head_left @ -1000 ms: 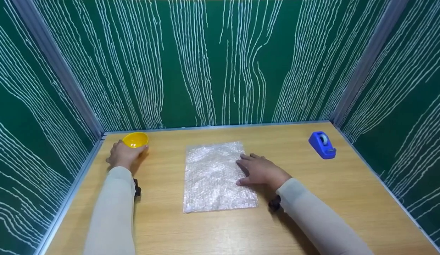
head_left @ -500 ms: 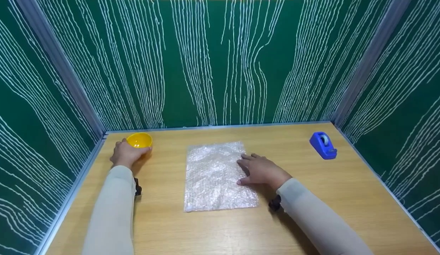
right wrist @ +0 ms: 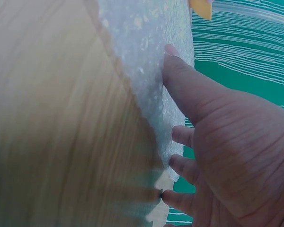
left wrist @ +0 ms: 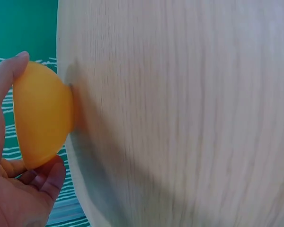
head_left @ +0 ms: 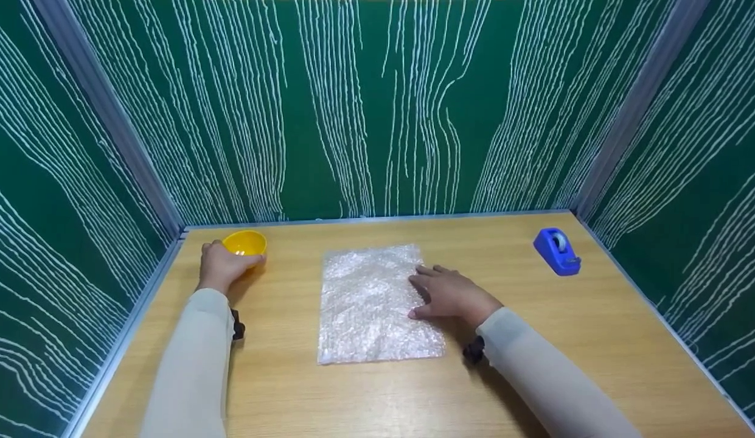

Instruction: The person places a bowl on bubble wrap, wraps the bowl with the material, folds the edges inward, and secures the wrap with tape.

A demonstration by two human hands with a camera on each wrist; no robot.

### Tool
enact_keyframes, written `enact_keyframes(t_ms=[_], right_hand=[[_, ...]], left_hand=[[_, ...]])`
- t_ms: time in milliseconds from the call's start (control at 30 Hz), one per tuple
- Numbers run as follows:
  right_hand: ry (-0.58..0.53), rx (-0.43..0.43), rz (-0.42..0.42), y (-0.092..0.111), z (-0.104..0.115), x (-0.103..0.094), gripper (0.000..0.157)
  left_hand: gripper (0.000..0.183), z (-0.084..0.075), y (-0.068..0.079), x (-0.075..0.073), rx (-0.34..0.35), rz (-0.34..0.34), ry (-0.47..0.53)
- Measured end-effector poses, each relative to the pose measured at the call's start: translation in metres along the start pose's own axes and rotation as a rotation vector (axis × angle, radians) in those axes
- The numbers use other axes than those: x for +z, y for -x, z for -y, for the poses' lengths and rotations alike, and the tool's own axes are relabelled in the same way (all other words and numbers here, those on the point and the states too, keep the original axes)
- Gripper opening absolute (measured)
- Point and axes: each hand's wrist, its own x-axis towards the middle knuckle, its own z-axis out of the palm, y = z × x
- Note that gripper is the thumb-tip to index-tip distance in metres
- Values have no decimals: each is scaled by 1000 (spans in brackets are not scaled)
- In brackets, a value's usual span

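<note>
A yellow bowl (head_left: 246, 242) stands upright toward the back left of the table. My left hand (head_left: 222, 266) grips it from the near left side, thumb on one side of the rim and fingers on the other. In the left wrist view the bowl (left wrist: 42, 116) shows its rounded outside and small foot close to the wood. A clear sheet of bubble wrap (head_left: 374, 304) lies flat in the middle. My right hand (head_left: 453, 295) rests on its right edge with spread fingers. In the right wrist view the thumb and fingertips touch the bubble wrap (right wrist: 142, 61).
A blue tape dispenser (head_left: 557, 252) with a roll of tape stands at the back right of the wooden table (head_left: 377, 401). Green walls (head_left: 316, 121) with white wavy lines enclose the back and both sides, joined by grey corner posts.
My left hand has shifted slightly to the right, bringing the yellow bowl along. The right hand stays in place on the bubble wrap.
</note>
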Motion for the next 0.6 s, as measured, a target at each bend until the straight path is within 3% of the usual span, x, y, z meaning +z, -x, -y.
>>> enact_keyframes(t_ms=[167,333,433,600], right_hand=[[11,-10,-5,-1,0,0,93],[27,-28,-13,-3,-1,-1,93],[26,-29,-17,-2,-1,-1,93],[31,-40,-18,-2,-1,0,93]], left_hand=[[112,19,-27,11,73,-5,-28],[119,26,-49,20,106,10,-54],[121,23,-51,24,138,19,-52],[118,15,-39,32,214,28,-80]])
